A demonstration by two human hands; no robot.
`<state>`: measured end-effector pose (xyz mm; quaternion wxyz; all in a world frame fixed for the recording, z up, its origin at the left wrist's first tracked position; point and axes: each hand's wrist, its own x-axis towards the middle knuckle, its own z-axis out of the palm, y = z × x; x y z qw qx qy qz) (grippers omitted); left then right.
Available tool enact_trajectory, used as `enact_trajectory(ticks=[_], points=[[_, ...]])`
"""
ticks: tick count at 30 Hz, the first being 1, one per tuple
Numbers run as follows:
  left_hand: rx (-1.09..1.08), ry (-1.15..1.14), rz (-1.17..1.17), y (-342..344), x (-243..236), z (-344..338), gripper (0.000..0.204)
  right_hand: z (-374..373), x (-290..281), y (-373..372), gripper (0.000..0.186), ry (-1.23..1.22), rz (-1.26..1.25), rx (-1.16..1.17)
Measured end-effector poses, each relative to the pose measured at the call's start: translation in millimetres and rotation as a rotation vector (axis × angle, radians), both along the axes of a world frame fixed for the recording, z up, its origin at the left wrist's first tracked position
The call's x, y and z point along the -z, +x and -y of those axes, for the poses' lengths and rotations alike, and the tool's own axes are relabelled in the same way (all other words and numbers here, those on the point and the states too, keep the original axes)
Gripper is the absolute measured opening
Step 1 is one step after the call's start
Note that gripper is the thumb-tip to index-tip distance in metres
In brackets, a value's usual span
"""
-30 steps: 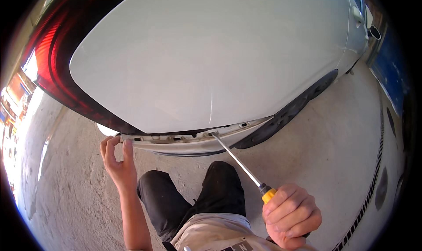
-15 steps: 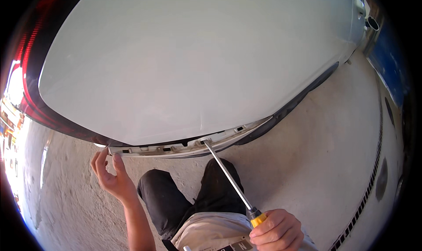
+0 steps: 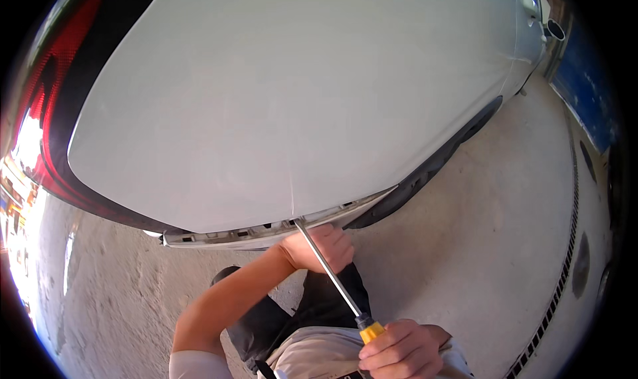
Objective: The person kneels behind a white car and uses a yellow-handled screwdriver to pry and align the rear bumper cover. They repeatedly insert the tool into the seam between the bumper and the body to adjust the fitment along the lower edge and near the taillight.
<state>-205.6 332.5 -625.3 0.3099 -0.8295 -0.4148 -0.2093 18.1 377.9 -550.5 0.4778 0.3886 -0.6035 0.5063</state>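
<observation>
A white car panel (image 3: 286, 93) fills the upper view, with a thin scratch above a slotted white trim strip (image 3: 206, 238) along its lower edge. My right hand (image 3: 399, 349) grips a screwdriver's yellow-and-black handle; the long steel shaft (image 3: 330, 271) runs up to a slot in the strip, where its tip sits. My left hand (image 3: 322, 246) is just below that spot, behind the shaft, fingers curled at the strip's underside; whether it holds anything there is hidden.
A red tail lamp (image 3: 56, 53) curves down the car's left. A dark lower trim (image 3: 425, 180) runs toward the right. The concrete floor (image 3: 465, 259) has a drain grate (image 3: 551, 299). A blue board (image 3: 585, 93) stands at the right. My dark-trousered legs are below.
My left hand has moved from the strip's left end rightward to under the screwdriver tip. The handle and my right hand have shifted down and left in view; the car also sits differently in frame.
</observation>
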Motion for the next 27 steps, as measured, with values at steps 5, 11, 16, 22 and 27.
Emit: enact_trajectory(ticks=[5, 11, 16, 22, 27], points=[[-0.136, 0.000, -0.083, 4, -3, 0, 0.029, -5, -23, -16, 0.029, -0.313, -0.037, 0.030], [-0.114, -0.045, -0.075, 3, 1, 2, 0.028, -7, -49, -18, 0.027, -0.355, 0.059, 0.146], [-0.142, -0.020, -0.079, 3, 11, -1, 0.023, -7, -100, 38, 0.033, -0.431, -0.417, 0.025], [-0.111, -0.099, 0.040, 7, -6, 9, 0.026, -31, -52, 50, 0.023, -0.281, 0.174, 0.542], [-0.330, 0.026, 0.176, 8, -24, 66, 0.027, -23, 31, -19, 0.014, -0.330, 0.894, 0.686]])
